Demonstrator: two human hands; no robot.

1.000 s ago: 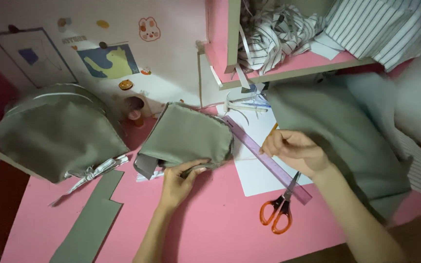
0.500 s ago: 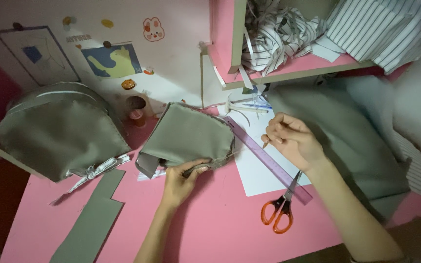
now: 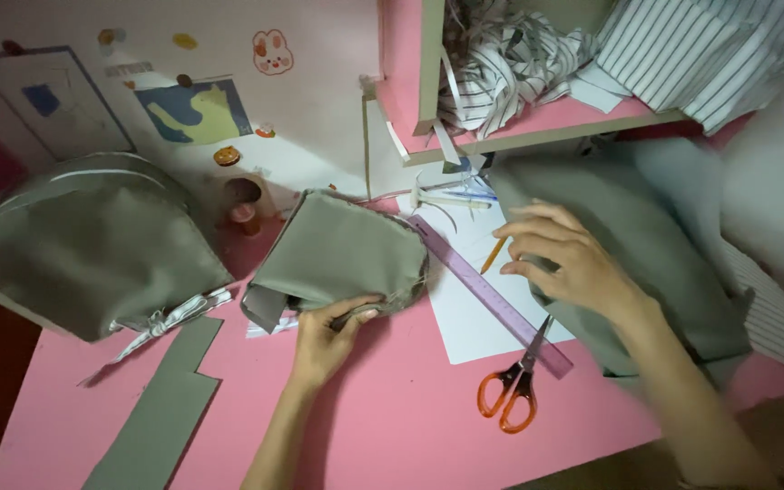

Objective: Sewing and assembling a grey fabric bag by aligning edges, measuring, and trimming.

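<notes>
My left hand (image 3: pixel 327 338) pinches the near edge of a grey-green sewn fabric piece (image 3: pixel 338 249) that lies on the pink table (image 3: pixel 392 417). My right hand (image 3: pixel 566 259) hovers over the white paper (image 3: pixel 475 308), fingers curled around a thin orange pencil (image 3: pixel 494 255). A purple ruler (image 3: pixel 492 295) lies diagonally on the paper just left of that hand. Orange-handled scissors (image 3: pixel 514 392) rest below it on the table.
A large grey-green fabric bag (image 3: pixel 93 245) sits at the left, a cut fabric strip (image 3: pixel 161 413) near the front. More grey cloth (image 3: pixel 664 245) lies at the right. A pink shelf (image 3: pixel 537 132) holds striped fabric. A thread spool (image 3: pixel 244 216) stands by the wall.
My right hand moved up and to the right, away from the ruler toward the grey cloth, with the pencil in it. My left hand kept its grip on the fabric piece.
</notes>
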